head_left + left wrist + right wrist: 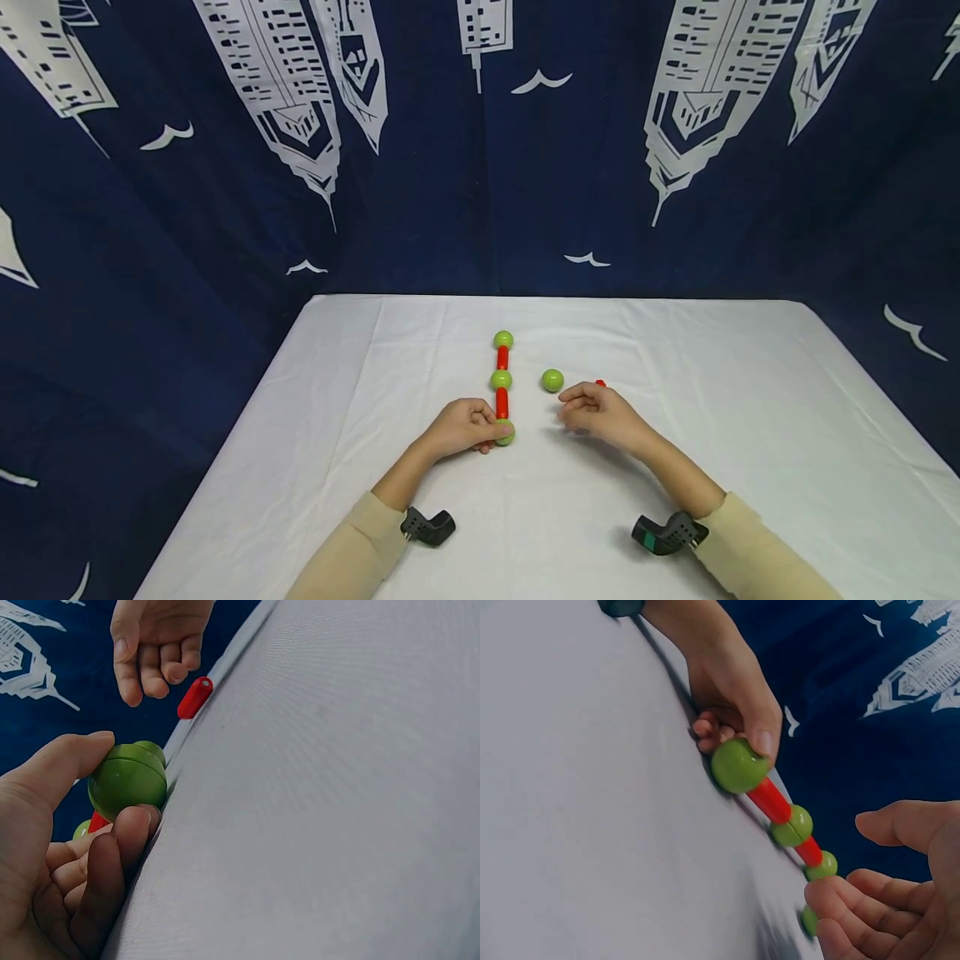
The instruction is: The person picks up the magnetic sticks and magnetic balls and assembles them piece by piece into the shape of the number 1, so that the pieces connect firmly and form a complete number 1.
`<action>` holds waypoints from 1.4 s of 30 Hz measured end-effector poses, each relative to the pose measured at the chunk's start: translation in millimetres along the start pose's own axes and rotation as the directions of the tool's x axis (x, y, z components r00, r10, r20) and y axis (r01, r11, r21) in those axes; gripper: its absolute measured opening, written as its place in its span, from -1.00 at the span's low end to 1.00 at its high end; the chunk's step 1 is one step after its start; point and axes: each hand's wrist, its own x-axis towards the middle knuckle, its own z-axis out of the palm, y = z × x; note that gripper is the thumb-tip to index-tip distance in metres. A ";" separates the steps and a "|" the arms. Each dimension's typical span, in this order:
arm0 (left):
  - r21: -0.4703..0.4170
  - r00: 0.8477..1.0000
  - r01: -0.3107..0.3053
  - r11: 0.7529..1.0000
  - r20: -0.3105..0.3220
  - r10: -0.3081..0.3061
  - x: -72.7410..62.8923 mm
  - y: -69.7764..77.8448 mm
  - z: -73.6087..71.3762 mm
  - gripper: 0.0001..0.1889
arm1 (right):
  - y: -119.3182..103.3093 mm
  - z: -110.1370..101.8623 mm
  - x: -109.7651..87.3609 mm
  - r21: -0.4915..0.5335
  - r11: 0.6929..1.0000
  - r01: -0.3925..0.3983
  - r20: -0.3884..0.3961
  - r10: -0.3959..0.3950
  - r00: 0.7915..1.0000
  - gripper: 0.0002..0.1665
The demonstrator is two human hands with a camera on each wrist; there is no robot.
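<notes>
Near the centre of the head view, a row of green balls and red sticks (501,380) is lying on the desk (750,417). The left hand (461,427) is pinching its lowest ball (129,784), probably steadying the row. The right hand's grip (606,418) is hanging released, holding nothing, near a loose green ball (552,381), and partly hiding a loose red stick (601,383).

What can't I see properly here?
Loose red stick: head view, mostly hidden behind the right hand.
Held ball: head view, partly covered by the left hand.
Loose ball: right wrist view, partly behind right fingers.
Left sleeve: head view, cut off by bottom edge.
</notes>
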 end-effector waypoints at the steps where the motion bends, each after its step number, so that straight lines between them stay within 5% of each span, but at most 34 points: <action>1: 0.000 1.000 0.000 1.000 0.000 0.000 -0.1 -0.1 0.0 -0.68 | 0.4 -2.5 0.0 -0.006 1.000 0.000 -0.012 0.000 1.000 -0.51; 12: -0.003 1.000 -0.009 1.000 0.009 0.009 -1.1 2.3 -0.3 -0.69 | 9.1 -21.6 2.6 -0.055 0.998 -0.034 -0.202 0.022 0.979 -0.53; 23: -0.016 1.000 -0.001 1.000 0.008 0.002 -2.1 3.2 -1.4 -0.69 | 22.8 -23.9 6.9 -0.216 0.969 -0.118 -0.456 0.007 0.890 -0.67; 33: 0.001 1.000 -0.003 1.000 -0.001 0.003 -2.5 2.3 -1.0 -0.69 | 43.8 -18.0 10.4 -0.289 0.937 -0.196 -0.542 0.009 0.841 -0.63; 42: 0.005 1.000 -0.017 1.000 -0.004 0.017 -1.7 -0.8 -0.8 -0.68 | 47.0 -10.7 12.8 -0.359 0.914 -0.192 -0.557 -0.045 0.829 -0.61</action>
